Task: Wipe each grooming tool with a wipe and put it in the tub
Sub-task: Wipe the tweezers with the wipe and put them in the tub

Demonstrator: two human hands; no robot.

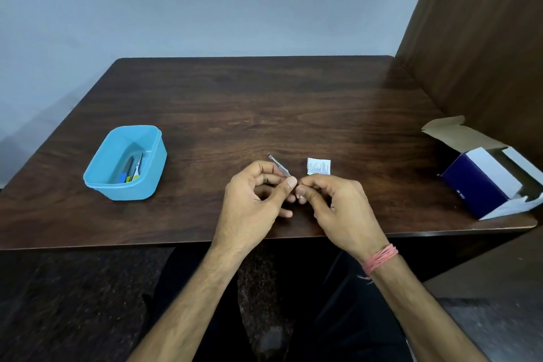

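Note:
Over the table's front middle, my left hand pinches a slim metal tweezer between thumb and fingers, its tip pointing up and to the left. My right hand meets it at the tweezer's lower end, fingertips pinched around something small that I cannot make out. A white printed wipe sachet lies on the table just behind my right hand. The blue plastic tub stands at the left and holds several tools, some with blue and yellow parts.
An opened dark-blue and white cardboard box sits at the table's right edge, flaps up. A brown wooden panel rises at the right. The dark wooden table stretches back to a pale wall.

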